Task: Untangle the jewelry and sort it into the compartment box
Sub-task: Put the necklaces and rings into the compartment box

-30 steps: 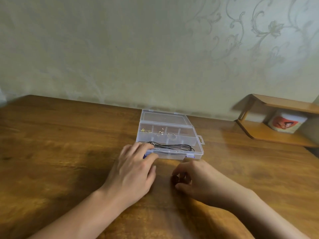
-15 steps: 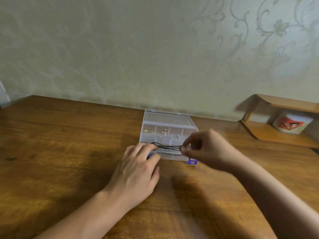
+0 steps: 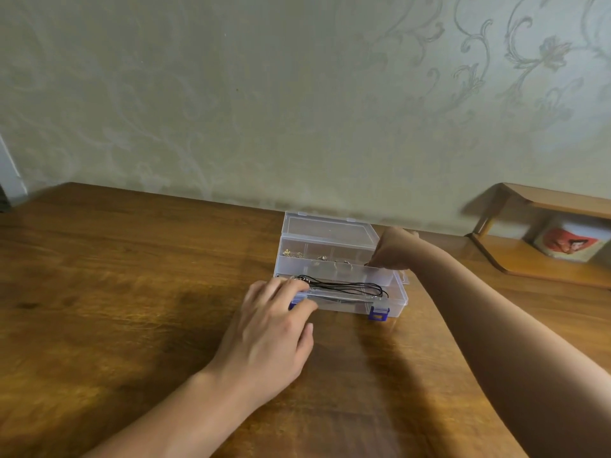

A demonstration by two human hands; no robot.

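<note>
Compartment box (image 3: 390,292): clear plastic, on the wooden table (image 3: 132,292) near the wall, with blue latches on its near edge; it sits where it sat half a second ago.
Lid (image 3: 325,228): open, tilted back behind the compartments, as before.
Black cord necklace (image 3: 347,287): lies stretched along the long front compartment; half a second ago the right hand was pinching its right end, now that end lies free.
Small jewelry (image 3: 292,253): gold and silver bits in the rear compartments, too small to tell apart.
Left hand (image 3: 269,332): unchanged; palm down on the table, fingers straight and close together, tips resting on the box's near left edge by the cord's end.
Right hand (image 3: 393,247): has moved back and right from the cord to the box's far right corner; fingers curled downward, pinched at the edge of the rear compartment. Whether they hold anything I cannot tell.
Shelf (image 3: 545,256): wooden, at the right.
</note>
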